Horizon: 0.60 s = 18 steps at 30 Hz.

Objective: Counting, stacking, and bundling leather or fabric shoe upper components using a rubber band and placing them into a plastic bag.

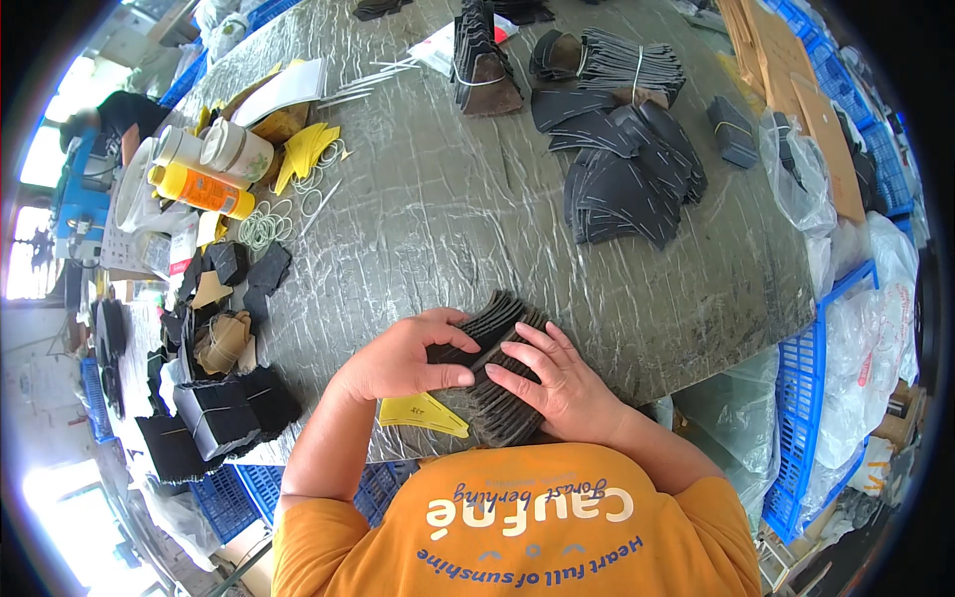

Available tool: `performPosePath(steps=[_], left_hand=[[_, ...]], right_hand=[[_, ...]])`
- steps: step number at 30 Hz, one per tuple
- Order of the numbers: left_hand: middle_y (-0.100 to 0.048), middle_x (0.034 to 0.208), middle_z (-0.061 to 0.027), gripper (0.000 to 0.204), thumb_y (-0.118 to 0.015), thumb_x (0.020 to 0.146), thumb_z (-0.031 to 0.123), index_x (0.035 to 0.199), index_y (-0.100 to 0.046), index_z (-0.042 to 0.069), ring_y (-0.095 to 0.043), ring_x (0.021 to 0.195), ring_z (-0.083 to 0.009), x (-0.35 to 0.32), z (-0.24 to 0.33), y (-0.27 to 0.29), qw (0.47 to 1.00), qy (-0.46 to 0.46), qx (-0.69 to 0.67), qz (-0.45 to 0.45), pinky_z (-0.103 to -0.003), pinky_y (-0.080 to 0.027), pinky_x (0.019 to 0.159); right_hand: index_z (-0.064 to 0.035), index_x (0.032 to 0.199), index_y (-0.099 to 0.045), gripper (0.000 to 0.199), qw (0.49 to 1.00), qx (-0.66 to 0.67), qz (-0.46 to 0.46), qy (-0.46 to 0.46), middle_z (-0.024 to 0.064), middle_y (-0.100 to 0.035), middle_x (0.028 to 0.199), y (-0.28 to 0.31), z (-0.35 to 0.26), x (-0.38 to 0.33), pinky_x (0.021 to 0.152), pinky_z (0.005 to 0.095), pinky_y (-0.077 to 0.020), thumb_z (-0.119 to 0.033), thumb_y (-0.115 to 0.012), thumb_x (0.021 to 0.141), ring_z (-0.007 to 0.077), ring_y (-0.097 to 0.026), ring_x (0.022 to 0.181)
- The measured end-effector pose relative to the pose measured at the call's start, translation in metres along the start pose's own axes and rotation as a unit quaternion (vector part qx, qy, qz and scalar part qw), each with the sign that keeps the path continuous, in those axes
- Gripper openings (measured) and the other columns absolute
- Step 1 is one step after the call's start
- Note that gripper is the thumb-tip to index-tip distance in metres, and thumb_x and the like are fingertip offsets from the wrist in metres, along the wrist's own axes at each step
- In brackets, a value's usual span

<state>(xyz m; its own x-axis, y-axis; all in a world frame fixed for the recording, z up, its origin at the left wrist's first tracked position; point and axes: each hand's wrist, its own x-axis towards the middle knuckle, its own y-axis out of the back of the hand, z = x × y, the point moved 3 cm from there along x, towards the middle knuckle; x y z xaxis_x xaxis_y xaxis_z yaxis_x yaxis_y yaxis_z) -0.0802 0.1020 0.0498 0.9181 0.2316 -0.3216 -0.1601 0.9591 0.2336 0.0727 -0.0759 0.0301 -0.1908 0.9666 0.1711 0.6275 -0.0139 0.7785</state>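
- A fanned stack of dark cut pieces (494, 373) is lying at the near edge of the grey wrapped table (428, 209), right in front of the person in the orange shirt.
- The left hand (408, 356) is lying on the left part of the stack, fingers curled over the top pieces and the thumb pressing along their near side; it is gripping the upper pieces rather than lying flat.
- The right hand (557, 383) is resting on the right part of the same stack, fingers spread and stretched out, pressing down on the pieces without closing round them.
- The fingertips of the two hands are nearly meeting over the middle of the stack, so the stack is sitting under and between both hands.
- A yellow paper pattern (423, 411) is lying just beside the stack, below the left hand, partly tucked under the dark pieces.
- Farther off on the table a large heap of dark pieces (632, 179) is lying well apart from the hands, with a tied bundle of pieces (622, 62) beyond it.
- At the left edge an orange bottle (199, 189) is lying on its side next to a pale jar (237, 149), with loose rubber bands (269, 224) just beside them.
- Blue plastic crates (811, 398) are standing to the right of the table.
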Motion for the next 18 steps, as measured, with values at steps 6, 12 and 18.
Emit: performPosePath(steps=[6, 12, 18], left_hand=[[-0.052, 0.135, -0.0195, 0.051, -0.088, 0.069, 0.021, 0.112, -0.069, 0.0, -0.057, 0.118, -0.0287, 0.0, -0.001, 0.002, 1.0, 0.024, -0.011, -0.013, -0.035, -0.047, 0.097], [-0.053, 0.134, -0.019, 0.046, -0.085, 0.07, 0.014, 0.112, -0.069, 0.0, -0.057, 0.117, -0.0279, 0.0, 0.001, 0.001, 0.999, 0.032, 0.003, -0.006, -0.034, -0.049, 0.094], [-0.055, 0.132, -0.0179, 0.035, -0.071, 0.075, 0.002, 0.109, -0.07, 0.0, -0.057, 0.116, -0.0267, 0.0, 0.005, -0.001, 0.999, 0.049, 0.012, 0.006, -0.034, -0.049, 0.093]], right_hand=[[-0.0181, 0.14, -0.052, 0.054, 1.0, 0.003, 0.004, 0.001, 0.0127, -0.041, 0.141, 0.001, 0.0, 0.0, 0.115, 0.0595, -0.026, -0.01, -0.055, 0.087, 0.0368, -0.034, 0.138], [-0.0184, 0.139, -0.053, 0.052, 1.0, 0.011, 0.013, -0.001, 0.0133, -0.041, 0.141, 0.0, 0.0, -0.001, 0.115, 0.0598, -0.0267, -0.012, -0.057, 0.087, 0.0372, -0.034, 0.138], [-0.02, 0.136, -0.056, 0.05, 0.999, 0.01, 0.03, 0.001, 0.0133, -0.042, 0.137, -0.001, 0.001, -0.002, 0.114, 0.0592, -0.0288, -0.011, -0.057, 0.087, 0.0383, -0.037, 0.134]])
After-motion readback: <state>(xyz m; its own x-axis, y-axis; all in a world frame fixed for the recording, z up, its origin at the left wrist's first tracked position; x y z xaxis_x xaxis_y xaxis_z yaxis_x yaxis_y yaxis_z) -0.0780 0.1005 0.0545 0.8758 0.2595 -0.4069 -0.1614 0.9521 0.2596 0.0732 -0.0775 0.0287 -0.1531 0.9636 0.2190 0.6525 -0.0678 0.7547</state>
